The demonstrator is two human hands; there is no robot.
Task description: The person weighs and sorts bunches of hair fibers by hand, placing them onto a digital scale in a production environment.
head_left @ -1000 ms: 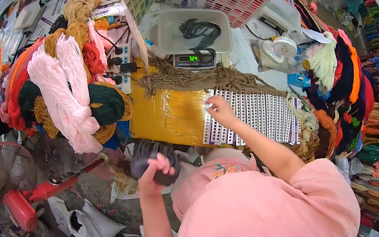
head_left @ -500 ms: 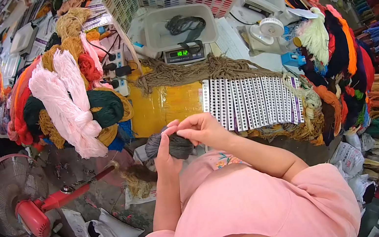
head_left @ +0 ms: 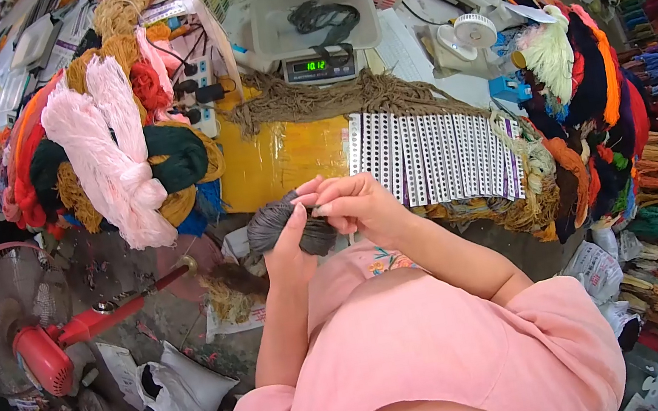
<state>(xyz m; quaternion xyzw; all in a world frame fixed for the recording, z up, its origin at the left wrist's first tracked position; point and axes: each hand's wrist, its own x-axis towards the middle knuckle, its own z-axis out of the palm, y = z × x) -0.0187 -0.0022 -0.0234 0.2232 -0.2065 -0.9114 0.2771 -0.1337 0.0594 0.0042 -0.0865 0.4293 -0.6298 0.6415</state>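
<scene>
A bundle of dark grey yarn (head_left: 271,230) is held in front of my chest. My left hand (head_left: 291,250) is wrapped round it from below, with the thumb pointing up. The fingers of my right hand (head_left: 350,202) are pinched together at the top of the bundle, close to my left thumb; a thin strand seems to run between them, too fine to make out clearly. Beyond my hands, the yellow taped table surface (head_left: 280,166) and a row of white hole-punched cards (head_left: 433,156) lie side by side.
A digital scale (head_left: 320,67) carries a clear plastic tub (head_left: 267,30) with dark grey yarn inside. Brown yarn (head_left: 355,100) stretches across the table. Pink skeins (head_left: 110,154) hang at the left, above a red fan (head_left: 43,358). Other people work at both far sides.
My right hand has shifted slightly right and its fingers have curled closer in. The view has tilted a little, and more of the grey bundle shows.
</scene>
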